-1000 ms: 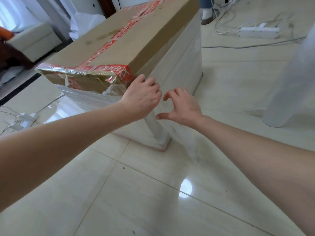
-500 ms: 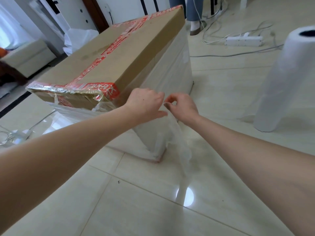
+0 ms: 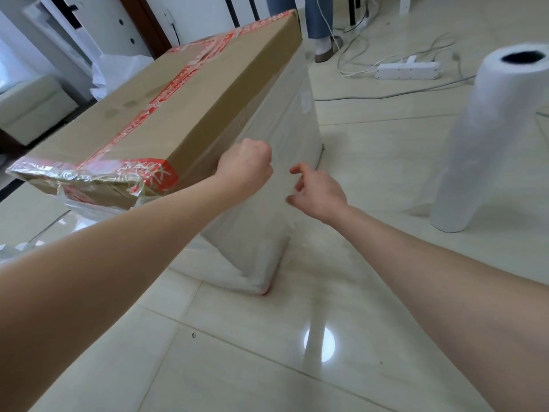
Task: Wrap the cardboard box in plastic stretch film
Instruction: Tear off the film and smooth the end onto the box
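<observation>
Head view showed the cardboard box (image 3: 208, 99) lying 7 to 1 o'clock on the floor (image 3: 208, 367), your left hand (image 3: 246, 168) fisted against its wrapped side (grip undeterminable), and your right hand (image 3: 320, 194), fingers loosely apart, nearer the film roll (image 3: 499, 138) standing at its 3 o'clock.

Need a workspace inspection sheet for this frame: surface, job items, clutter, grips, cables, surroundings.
Surface: glossy tiled floor, lamp reflection.
Job's things: cardboard box, red-taped top mostly bare, sides covered in stretch film; film roll upright to the right.
Clutter: white bag behind box.
Grips: left hand fisted against box side, hold on film unclear; right hand loosely spread, holding nothing visible.
Cables: power strip with loose cables on floor.
Surroundings: person's legs, pale seat.
</observation>
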Motion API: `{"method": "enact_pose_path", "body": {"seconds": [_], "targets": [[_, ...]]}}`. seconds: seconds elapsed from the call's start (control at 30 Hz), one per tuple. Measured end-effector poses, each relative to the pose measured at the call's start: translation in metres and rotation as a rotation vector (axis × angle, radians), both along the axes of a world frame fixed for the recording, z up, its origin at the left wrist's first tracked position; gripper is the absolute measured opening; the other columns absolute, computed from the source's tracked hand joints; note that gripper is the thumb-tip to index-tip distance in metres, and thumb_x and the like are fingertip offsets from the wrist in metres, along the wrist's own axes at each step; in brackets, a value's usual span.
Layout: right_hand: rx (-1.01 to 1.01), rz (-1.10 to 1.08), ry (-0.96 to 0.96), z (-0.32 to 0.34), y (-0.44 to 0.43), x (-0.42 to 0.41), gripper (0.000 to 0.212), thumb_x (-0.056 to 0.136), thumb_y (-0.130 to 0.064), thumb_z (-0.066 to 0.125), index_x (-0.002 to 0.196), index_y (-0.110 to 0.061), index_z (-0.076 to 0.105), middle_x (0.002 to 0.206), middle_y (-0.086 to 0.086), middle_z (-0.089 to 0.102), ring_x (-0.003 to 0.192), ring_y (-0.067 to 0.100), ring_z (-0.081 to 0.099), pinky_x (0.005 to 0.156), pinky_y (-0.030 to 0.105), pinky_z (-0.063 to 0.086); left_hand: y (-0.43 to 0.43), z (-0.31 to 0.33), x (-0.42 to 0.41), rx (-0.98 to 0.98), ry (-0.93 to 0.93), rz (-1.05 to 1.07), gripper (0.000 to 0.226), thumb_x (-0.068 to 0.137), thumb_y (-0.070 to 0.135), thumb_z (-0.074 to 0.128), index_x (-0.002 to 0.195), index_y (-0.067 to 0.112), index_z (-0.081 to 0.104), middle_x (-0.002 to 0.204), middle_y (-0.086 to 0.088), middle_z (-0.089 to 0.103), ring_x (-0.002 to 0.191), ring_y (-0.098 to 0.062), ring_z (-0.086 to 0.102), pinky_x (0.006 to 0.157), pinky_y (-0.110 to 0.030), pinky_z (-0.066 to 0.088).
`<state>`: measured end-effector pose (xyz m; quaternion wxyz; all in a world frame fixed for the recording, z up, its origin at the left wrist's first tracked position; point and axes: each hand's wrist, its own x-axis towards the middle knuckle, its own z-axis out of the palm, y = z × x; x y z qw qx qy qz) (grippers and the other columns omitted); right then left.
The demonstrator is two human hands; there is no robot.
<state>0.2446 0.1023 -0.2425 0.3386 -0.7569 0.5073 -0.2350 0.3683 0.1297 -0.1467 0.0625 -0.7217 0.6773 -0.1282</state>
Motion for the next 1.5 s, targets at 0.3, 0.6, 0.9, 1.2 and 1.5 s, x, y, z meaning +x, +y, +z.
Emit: {"method": "enact_pose_path", "body": {"seconds": [0.3, 0.6, 0.9, 1.2, 1.5], "targets": [[0.053, -0.237, -0.075, 0.008, -0.036, -0.028, 0.017, 0.089, -0.032, 0.056, 0.092, -0.024, 0.070, 0.098, 0.005, 0.070, 0.096, 0.029, 0.062, 0.076, 0.032, 0.047, -0.043, 0.005, -0.004, 0.160, 0.079, -0.008, 0.018, 0.091, 0.028, 0.059, 0.096, 0.015, 0.069, 0.098, -0.010, 0.069, 0.093, -0.030, 0.063, 0.069, -0.033, 0.048], [0.260, -0.210, -0.097, 0.026, -0.043, -0.028, 0.025, 0.091, -0.036, 0.053, 0.082, -0.019, 0.068, 0.101, 0.012, 0.068, 0.099, 0.033, 0.061, 0.079, 0.034, 0.047, -0.052, 0.026, -0.023, 0.359, 0.057, 0.042, 0.019, 0.094, 0.029, 0.051, 0.102, 0.016, 0.063, 0.105, -0.011, 0.066, 0.099, -0.032, 0.061, 0.071, -0.033, 0.045], [0.475, -0.212, -0.601, 0.003, -0.064, -0.028, 0.041, 0.096, -0.040, 0.046, 0.117, -0.009, 0.062, 0.106, 0.006, 0.064, 0.094, 0.013, 0.061, 0.088, 0.028, 0.044, -0.099, 0.013, -0.025, 0.387, -0.364, -0.278, 0.025, 0.094, 0.028, 0.051, 0.111, 0.015, 0.064, 0.112, -0.011, 0.065, 0.103, -0.033, 0.063, 0.068, -0.032, 0.044], [0.425, -0.065, -0.485, 0.013, -0.075, -0.004, 0.048, 0.077, -0.027, 0.076, 0.120, -0.021, 0.055, 0.101, 0.002, 0.067, 0.090, 0.007, 0.062, 0.077, 0.018, 0.044, -0.139, 0.042, -0.017, 0.664, 0.209, -0.095, 0.024, 0.095, 0.009, 0.046, 0.092, -0.006, 0.065, 0.084, -0.019, 0.070, 0.067, -0.031, 0.066, 0.062, -0.036, 0.058], [0.377, -0.166, -0.642, 0.013, -0.079, -0.014, 0.014, 0.092, -0.018, 0.059, 0.082, -0.011, 0.066, 0.047, -0.018, 0.058, 0.041, -0.001, 0.044, 0.050, 0.006, 0.040, -0.125, 0.034, -0.017, 0.588, 0.496, 0.019, 0.017, 0.098, 0.008, 0.044, 0.087, 0.006, 0.056, 0.051, -0.007, 0.046, 0.037, -0.017, 0.041, 0.034, -0.016, 0.034]]}}
